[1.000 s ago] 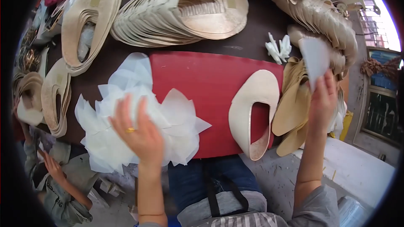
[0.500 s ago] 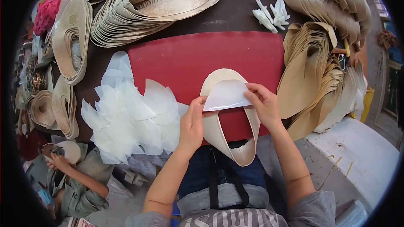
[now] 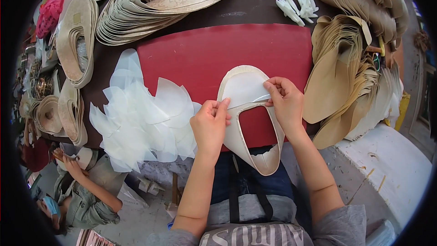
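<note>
A cream shoe upper [image 3: 257, 160] lies on the red board, its toe end away from me and its open back hanging over the near edge. Over the toe rests a translucent white toe-shaped sheet [image 3: 246, 87], curved edge near the upper's rim, straight edge by the opening. My left hand [image 3: 210, 120] pinches the sheet's left corner with thumb and fingers. At the opposite corner, my right hand [image 3: 286, 101] holds the sheet between thumb and bent fingers; the straight edge lifts slightly there.
A loose heap of similar white sheets [image 3: 145, 120] lies left of the red board [image 3: 191, 59]. Stacked cream uppers [image 3: 136, 23] stand behind it, tan cut pieces [image 3: 334, 75] to the right. White clips or scraps [image 3: 298, 5] lie at the back. Another person [image 3: 86, 196] works at lower left.
The white sheet has gone from raised and tilted above the upper to lying nearly flat over its toe. Both hands have moved with its corners, and the left hand has turned knuckles up.
</note>
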The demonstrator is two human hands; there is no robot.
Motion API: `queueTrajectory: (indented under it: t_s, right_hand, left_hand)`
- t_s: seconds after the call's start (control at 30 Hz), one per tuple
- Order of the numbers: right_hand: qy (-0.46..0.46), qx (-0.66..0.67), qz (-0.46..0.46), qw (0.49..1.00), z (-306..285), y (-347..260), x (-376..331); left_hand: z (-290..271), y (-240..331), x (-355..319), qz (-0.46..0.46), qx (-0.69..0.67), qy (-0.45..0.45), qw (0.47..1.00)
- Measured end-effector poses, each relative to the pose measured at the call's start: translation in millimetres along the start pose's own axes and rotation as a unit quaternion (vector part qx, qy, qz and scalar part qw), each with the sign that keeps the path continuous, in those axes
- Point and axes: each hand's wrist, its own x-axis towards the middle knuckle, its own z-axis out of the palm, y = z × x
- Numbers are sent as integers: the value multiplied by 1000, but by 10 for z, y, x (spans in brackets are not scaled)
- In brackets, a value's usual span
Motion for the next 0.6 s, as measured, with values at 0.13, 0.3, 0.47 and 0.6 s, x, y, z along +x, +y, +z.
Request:
queueTrajectory:
  t_s: [0.13,0.3,0.47,0.6]
  right_hand:
    - [12,-23,-3,1000,24,-60,-23]
    - [24,-61,-35,997,43,-51,-29]
    - [39,-193,-130,972,21,39,-34]
    - [83,-281,-185,938,3,132,-49]
  left_hand:
    - [-9,48,-6,-8,15,-5,1000]
    - [6,59,-19,-4,21,1,1000]
    - [25,-53,-37,152,264,68,950]
    - [77,-210,-89,233,359,128,894]
